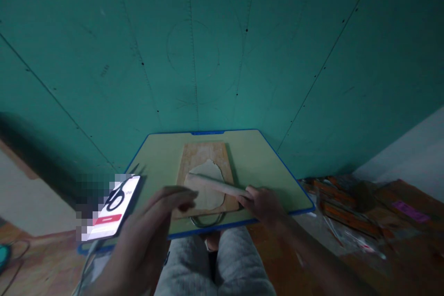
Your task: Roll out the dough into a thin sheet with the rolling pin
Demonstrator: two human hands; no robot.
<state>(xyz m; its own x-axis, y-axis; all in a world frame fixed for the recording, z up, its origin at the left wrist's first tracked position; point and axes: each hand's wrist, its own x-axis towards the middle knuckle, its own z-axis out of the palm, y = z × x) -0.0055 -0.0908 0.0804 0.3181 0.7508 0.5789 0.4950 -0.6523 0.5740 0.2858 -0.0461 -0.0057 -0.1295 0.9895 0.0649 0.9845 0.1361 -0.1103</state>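
Observation:
My right hand (261, 203) is closed around the near right end of a pale rolling pin (218, 186). The pin lies slantwise across a flat sheet of dough (207, 199), its other end reaching the dough's left side. Under the dough is a wooden board (201, 150) with a curved metal handle (208, 224) at its near edge. My left hand (156, 222) hovers left of the board, apart from the pin, slightly blurred. Its fingers are loosely bent and hold nothing that I can see.
The board rests on a pale green folding table (274, 171) with a blue rim. At the table's left are a lit phone (107, 224) and dark-handled scissors (116, 199); a cable (86, 263) hangs nearby. A green wall (222, 55) stands behind. Wrapped packages (343, 208) lie at right.

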